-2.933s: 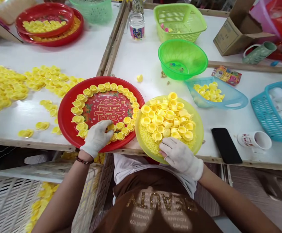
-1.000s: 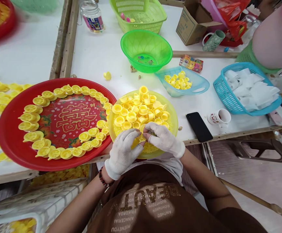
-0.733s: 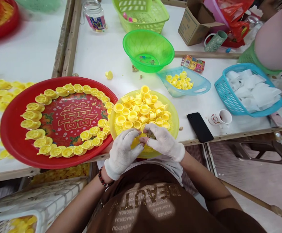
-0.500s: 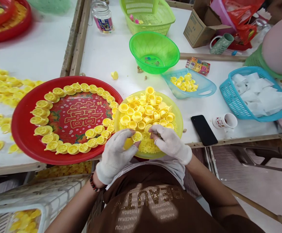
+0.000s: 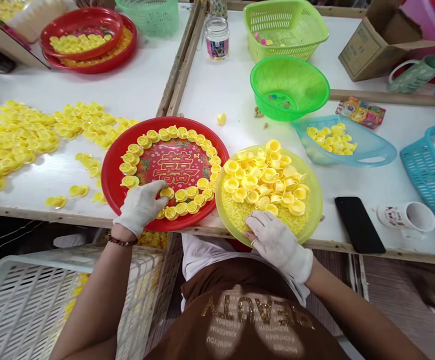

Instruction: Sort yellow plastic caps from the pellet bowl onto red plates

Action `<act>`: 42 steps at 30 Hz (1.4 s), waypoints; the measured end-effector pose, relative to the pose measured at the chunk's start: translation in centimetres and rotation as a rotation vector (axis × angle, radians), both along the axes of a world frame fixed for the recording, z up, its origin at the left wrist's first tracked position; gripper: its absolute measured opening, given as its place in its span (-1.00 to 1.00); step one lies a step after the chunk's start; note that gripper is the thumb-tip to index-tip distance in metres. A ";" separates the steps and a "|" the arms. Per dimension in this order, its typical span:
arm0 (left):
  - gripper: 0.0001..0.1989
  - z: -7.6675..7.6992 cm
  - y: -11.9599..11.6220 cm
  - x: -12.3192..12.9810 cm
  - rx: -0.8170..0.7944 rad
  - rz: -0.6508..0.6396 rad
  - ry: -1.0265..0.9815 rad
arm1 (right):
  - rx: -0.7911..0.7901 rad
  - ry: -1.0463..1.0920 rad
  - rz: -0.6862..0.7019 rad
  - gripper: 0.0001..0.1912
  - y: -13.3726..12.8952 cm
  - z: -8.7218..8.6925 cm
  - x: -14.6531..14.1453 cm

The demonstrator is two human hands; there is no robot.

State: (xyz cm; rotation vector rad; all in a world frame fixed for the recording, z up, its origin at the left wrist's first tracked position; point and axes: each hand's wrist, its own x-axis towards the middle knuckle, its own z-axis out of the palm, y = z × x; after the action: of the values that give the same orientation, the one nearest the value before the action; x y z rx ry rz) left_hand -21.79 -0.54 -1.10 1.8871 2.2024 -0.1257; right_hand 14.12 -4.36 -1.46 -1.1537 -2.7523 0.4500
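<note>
Black phone (image 5: 359, 225) beside white mug (image 5: 406, 216), clear jar (image 5: 217, 39)

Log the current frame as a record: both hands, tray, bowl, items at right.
left hand: gloved, over red tray, at a yellow cup; grip unclear
right hand: gloved, at near side of yellow bowl; grip hidden
tray contents: ringed cups around printed centre
bowl contents: heaped cups on small yellow grains
right of bowl: black phone, white mug
</note>
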 end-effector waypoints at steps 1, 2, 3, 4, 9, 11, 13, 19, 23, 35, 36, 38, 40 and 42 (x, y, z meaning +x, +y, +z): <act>-0.63 0.0 0.0 0.0 -0.020 -0.022 -0.010 | -0.004 -0.022 0.000 -0.87 0.0 0.0 0.0; -0.64 0.1 0.0 0.1 -0.044 -0.043 -0.016 | -0.010 -0.042 0.001 -0.85 0.1 0.0 0.0; -0.65 0.4 0.0 0.2 -0.065 -0.057 -0.013 | -0.019 -0.061 0.000 -0.83 0.1 0.0 -0.1; -0.66 0.8 -0.1 0.5 -0.070 -0.066 -0.001 | -0.030 -0.077 -0.004 -0.81 0.2 0.0 -0.1; -0.71 2.5 -0.9 5.9 0.324 -0.178 -0.151 | -0.142 -0.094 -0.056 -0.73 0.8 0.3 -0.8; -0.76 2.5 -1.2 9.5 0.449 -0.301 -0.285 | -0.219 -0.015 -0.109 -0.69 1.3 0.3 -0.8; -0.79 2.0 -1.1 13.1 0.483 -0.400 -0.287 | -0.307 0.175 -0.185 -0.63 1.7 0.2 -0.6; -0.74 0.6 0.2 18.2 0.485 -0.387 -0.050 | -0.742 0.990 -0.492 -0.54 2.8 0.3 0.3; -0.81 0.3 -0.7 18.6 0.499 -0.383 -0.101 | -1.012 1.373 -0.616 -0.51 3.7 1.2 -0.3; -0.56 -2.3 -3.6 18.7 0.646 -0.348 -0.486 | -0.762 1.744 -0.576 -0.53 6.3 1.2 -5.8; -0.54 -2.3 -3.6 18.7 0.660 -0.340 -0.501 | -0.732 1.741 -0.568 -0.52 6.4 1.0 -5.9; -0.53 -2.4 -3.6 18.7 0.680 -0.329 -0.532 | -0.710 1.738 -0.557 -0.51 6.4 0.7 -5.8; -0.53 -2.4 -3.7 18.6 0.679 -0.323 -0.565 | -0.739 1.738 -0.569 -0.50 6.4 0.8 -5.4; -0.51 -2.3 -3.7 18.6 0.659 -0.314 -0.605 | -0.787 1.733 -0.609 -0.49 6.4 1.0 -5.0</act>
State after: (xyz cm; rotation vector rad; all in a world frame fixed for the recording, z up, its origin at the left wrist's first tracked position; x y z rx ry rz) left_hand -3.23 -4.25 -3.42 2.1645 1.6175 1.0877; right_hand 9.13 1.99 -0.45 -0.8122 -0.6932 1.4885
